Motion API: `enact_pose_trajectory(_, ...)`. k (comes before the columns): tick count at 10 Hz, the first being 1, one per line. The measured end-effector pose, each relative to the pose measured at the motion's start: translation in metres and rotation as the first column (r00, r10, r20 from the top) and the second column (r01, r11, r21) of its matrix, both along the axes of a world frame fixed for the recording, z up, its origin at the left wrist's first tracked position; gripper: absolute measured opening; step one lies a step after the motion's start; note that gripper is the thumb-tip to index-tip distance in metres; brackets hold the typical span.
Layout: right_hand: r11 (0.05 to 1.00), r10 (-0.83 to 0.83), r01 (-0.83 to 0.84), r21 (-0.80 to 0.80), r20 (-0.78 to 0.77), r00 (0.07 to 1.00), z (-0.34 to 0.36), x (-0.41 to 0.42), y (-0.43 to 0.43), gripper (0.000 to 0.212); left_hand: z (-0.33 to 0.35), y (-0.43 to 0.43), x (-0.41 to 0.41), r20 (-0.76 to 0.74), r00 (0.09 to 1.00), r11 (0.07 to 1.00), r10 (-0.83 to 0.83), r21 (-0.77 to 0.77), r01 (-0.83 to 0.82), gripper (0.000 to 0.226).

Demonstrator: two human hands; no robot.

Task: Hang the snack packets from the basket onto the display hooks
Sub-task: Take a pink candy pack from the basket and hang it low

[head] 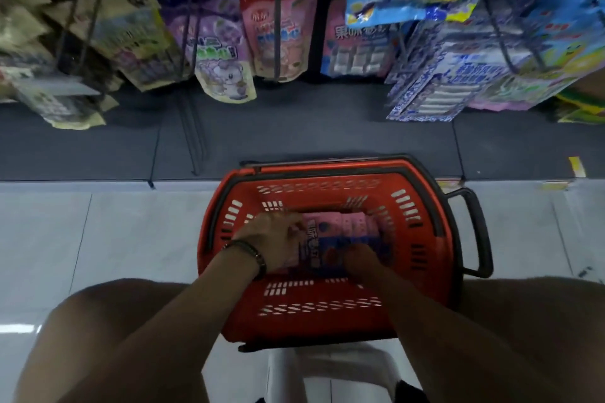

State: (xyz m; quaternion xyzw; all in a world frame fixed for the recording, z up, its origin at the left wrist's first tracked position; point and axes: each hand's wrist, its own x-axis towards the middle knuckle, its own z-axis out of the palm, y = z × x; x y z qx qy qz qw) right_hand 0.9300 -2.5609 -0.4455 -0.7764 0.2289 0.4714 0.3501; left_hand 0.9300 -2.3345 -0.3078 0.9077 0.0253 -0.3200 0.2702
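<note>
1. Pink-and-blue foil snack packets lie stacked inside red plastic mesh basket on floor.
2. Left hand and right hand both rest on stack; grip unclear.
3. Hooks above already carry packets; basket's remain unhung.

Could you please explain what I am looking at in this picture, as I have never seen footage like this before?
There is no machine here. A person wears a camera on the head, so you look forward and down at their own arms and knees.

On the tiled floor stands a red basket. Inside lie pink and blue snack packets. Both hands reach into it: the left hand, with a dark band at the wrist, lies on the packets, and the right hand rests on them nearer the person. Whether either hand has closed on a packet cannot be told, as the fingers are blurred.

Above, more packets already hang on the display hooks, over a dark shelf. The basket's packets are meant to go there.
</note>
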Motion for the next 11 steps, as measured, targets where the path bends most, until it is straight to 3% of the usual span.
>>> enact_pose_trajectory(1,0.949,0.283,-0.279,-0.145,0.012,0.959,-0.047,0.005,0.01,0.072,-0.006,0.006,-0.001,-0.096,0.994,0.995,-0.056,0.072,0.063,0.021)
enact_pose_trajectory(2,0.969,0.161,-0.173,-0.176,-0.081,0.984,-0.044,0.009,0.025,0.034,-0.006,0.009,0.006,-0.119,0.993,0.995,-0.014,0.098,0.026,0.021)
enact_pose_trajectory(3,0.976,0.117,-0.129,-0.174,-0.075,0.99,-0.044,0.011,0.031,0.034,0.0,0.005,0.013,-0.11,0.994,0.995,0.009,0.097,0.002,0.024)
enact_pose_trajectory(5,0.983,-0.134,0.12,-0.136,-0.099,0.986,-0.048,0.001,0.036,0.039,0.0,-0.004,0.015,-0.14,0.989,0.991,-0.048,0.118,0.065,0.031)
enact_pose_trajectory(7,0.993,-0.097,0.099,0.064,-0.034,0.995,-0.019,0.01,0.045,0.034,0.015,0.005,0.024,-0.176,0.983,0.993,-0.047,0.096,0.064,0.032)
enact_pose_trajectory(8,0.958,-0.139,0.138,0.252,-0.012,0.99,0.009,0.009,0.038,0.026,0.011,0.015,0.021,-0.122,0.992,0.992,0.007,0.127,0.009,0.032)
enact_pose_trajectory(9,0.932,-0.11,0.08,0.353,0.064,0.992,0.048,0.016,0.018,0.015,0.015,0.021,0.013,-0.062,0.995,0.994,0.085,0.081,-0.08,0.056)
enact_pose_trajectory(10,0.888,-0.064,-0.008,0.46,0.142,0.988,0.092,0.028,-0.002,0.05,0.028,0.026,-0.003,-0.056,0.99,0.991,0.126,-0.029,-0.128,0.095)
enact_pose_trajectory(11,0.819,-0.118,0.001,0.574,0.166,0.979,0.148,0.038,-0.021,0.049,0.039,0.026,-0.018,0.005,0.989,0.976,0.147,-0.163,-0.145,0.105)
